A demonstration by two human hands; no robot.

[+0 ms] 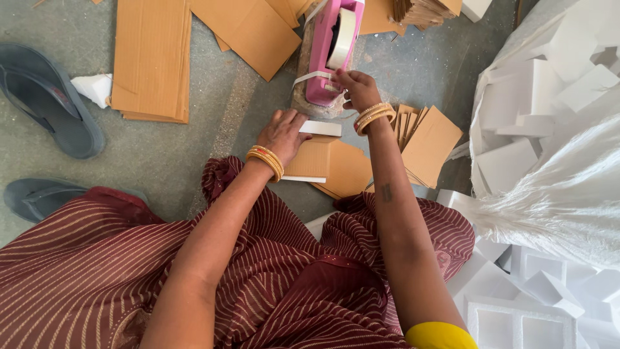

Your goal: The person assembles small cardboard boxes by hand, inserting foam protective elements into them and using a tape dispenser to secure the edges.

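Observation:
My left hand presses flat on a white foam block wrapped in brown cardboard on the grey floor. My right hand reaches to a pink tape dispenser and pinches the loose end of its clear tape near the cutter. The tape roll sits upright in the dispenser. Both wrists wear gold bangles. More cardboard pieces lie fanned out just right of the wrapped block.
Stacks of brown cardboard sheets lie at the upper left and top. Two grey sandals rest at the left. A large white sack of foam pieces fills the right side, with foam trays below it.

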